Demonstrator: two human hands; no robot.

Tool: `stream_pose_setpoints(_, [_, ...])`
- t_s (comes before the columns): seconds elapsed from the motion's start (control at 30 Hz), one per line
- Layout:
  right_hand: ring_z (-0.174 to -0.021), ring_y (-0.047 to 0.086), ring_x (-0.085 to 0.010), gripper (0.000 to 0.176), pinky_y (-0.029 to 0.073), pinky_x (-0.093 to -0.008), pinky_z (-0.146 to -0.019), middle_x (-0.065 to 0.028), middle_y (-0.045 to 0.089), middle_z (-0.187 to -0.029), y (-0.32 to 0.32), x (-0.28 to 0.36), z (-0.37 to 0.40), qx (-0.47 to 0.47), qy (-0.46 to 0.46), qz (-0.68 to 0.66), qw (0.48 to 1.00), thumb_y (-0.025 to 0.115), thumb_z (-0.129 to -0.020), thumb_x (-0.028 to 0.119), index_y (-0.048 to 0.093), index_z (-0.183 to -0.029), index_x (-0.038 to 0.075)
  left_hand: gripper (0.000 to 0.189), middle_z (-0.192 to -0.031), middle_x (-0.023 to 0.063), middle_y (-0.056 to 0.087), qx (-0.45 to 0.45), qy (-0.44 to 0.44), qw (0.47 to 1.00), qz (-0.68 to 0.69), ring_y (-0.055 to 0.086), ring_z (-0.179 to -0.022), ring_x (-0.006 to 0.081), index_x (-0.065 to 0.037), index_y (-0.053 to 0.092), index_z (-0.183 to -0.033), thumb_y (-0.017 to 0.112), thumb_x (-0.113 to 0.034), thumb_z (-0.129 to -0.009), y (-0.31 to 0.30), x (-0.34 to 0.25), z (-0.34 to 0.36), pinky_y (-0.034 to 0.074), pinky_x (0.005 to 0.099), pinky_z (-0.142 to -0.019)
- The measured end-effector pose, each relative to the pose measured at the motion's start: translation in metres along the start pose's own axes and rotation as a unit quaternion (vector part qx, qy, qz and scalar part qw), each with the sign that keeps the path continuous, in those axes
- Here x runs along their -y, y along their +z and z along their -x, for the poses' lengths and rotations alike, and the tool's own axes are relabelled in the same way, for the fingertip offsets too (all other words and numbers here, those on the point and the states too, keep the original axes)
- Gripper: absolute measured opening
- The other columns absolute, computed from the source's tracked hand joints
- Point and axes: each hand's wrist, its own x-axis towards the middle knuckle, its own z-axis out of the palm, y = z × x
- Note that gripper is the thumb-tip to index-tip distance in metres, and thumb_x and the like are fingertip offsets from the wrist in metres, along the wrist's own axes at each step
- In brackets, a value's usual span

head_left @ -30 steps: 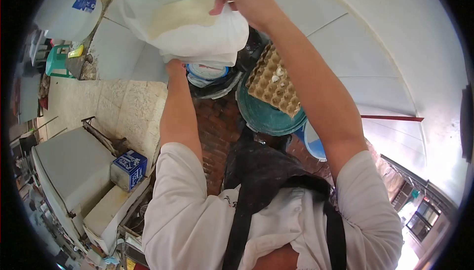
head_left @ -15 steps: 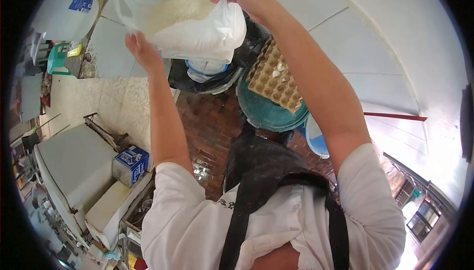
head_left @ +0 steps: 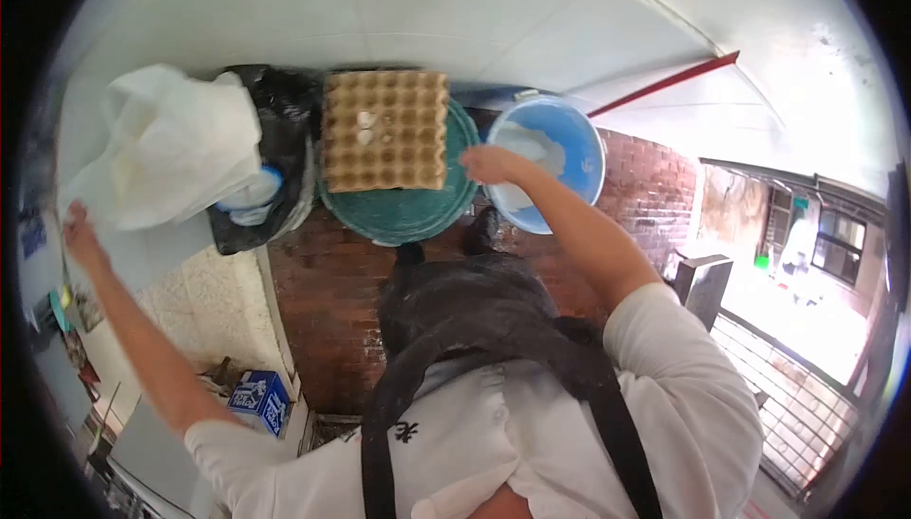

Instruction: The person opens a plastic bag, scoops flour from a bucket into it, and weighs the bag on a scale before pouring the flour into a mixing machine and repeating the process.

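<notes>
Bag (head_left: 176, 144) sits left of the egg tray (head_left: 403, 154), partly over black plastic (head_left: 285, 106). My left hand (head_left: 83, 232) is at its lower-left edge, my right (head_left: 492, 165) by the bucket's (head_left: 586, 154) left rim; I can't tell either grip.

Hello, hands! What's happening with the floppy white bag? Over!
Left hand at white bag, grip unclear. Right hand off it, near round blue bucket. Brown cardboard egg tray between hands.

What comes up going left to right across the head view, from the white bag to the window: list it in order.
White bag, black plastic, cardboard egg tray, blue bucket, red bar, window.
</notes>
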Motion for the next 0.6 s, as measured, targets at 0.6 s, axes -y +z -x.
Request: stream_pose_setpoints(0.6, [-0.113,0.056,-0.0381,0.042,0.041,-0.0509,-0.097,-0.0225,0.061,-0.117,0.296,-0.504,-0.012,-0.180,0.415,0.104,0.886,0.051,-0.087,0.030,0.059,-0.114,-0.001,0.038,-0.131,0.0069,0.057,-0.020,-0.019,0.894,-0.447,0.055,-0.111,0.0156,-0.001,0.056,-0.129,0.053,-0.013,-0.094,-0.008,-0.016,0.151,0.043,0.0282,-0.094])
